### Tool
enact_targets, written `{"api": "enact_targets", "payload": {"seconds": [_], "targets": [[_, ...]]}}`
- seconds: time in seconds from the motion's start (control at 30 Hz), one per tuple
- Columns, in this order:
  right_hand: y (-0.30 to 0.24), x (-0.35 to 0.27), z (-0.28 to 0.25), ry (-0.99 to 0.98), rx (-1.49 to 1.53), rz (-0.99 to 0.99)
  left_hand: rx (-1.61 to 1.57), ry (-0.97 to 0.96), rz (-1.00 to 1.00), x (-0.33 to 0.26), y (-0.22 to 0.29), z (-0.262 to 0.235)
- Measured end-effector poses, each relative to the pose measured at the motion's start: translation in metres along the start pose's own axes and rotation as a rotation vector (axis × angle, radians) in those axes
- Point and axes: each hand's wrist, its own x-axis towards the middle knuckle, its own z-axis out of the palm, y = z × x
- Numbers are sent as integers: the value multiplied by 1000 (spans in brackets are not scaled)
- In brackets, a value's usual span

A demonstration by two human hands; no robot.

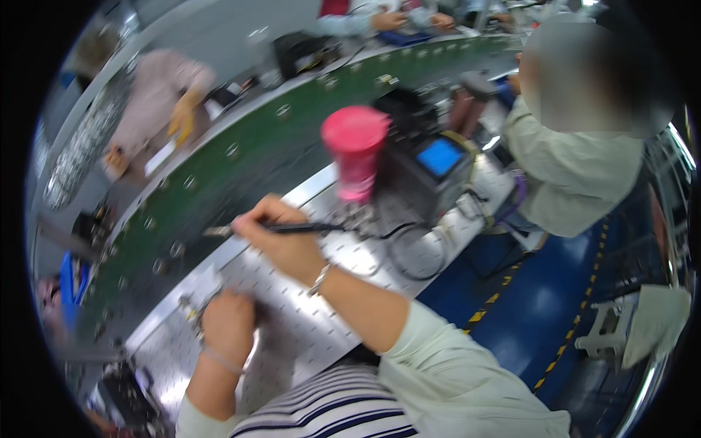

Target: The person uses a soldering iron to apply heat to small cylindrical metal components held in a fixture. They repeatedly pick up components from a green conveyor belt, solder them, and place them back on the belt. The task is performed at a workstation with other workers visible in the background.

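right hand (pixel 281 237) fingers pinched on a slim black soldering iron (pixel 292 228), held pen-style, metal tip poking out past the fingertips toward the green conveyor belt (pixel 219 168). left hand (pixel 228 321) curled shut on a small metal part (pixel 191 312) on the perforated steel bench (pixel 307 328). pink cup (pixel 355 150) and black station with blue screen (pixel 431 171) sit beyond the right fingers.
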Motion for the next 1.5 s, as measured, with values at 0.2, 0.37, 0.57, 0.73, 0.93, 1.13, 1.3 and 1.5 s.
{"api": "enact_targets", "payload": {"seconds": [0.2, 0.37, 0.57, 0.73, 0.93, 1.13, 1.3, 1.5], "targets": [[-1, -2, -1, -22, 46, 13, 16, 69, 19, 2, 2, 15], [-6, -2, -4, -28, -2, 12, -45, 132, 16, -4, 10, -15], [-1, 3, 17, -53, 18, 4, -420, 562, 73, -32, 40, -120], [12, -1, -16, -64, 75, 65, -941, 560, 517, 19, 84, -143], [5, -4, 4, -150, 74, -40, -1486, -29, 454, 73, 137, -157], [6, -5, -7, -95, -285, 26, -1680, -219, 488, 86, 166, -164], [-1, -8, -8, -156, -215, 169, -1684, -235, 457, 87, 166, -161], [25, -5, 7, -197, -66, -21, -1616, -122, 428, 70, 140, -167]]}}
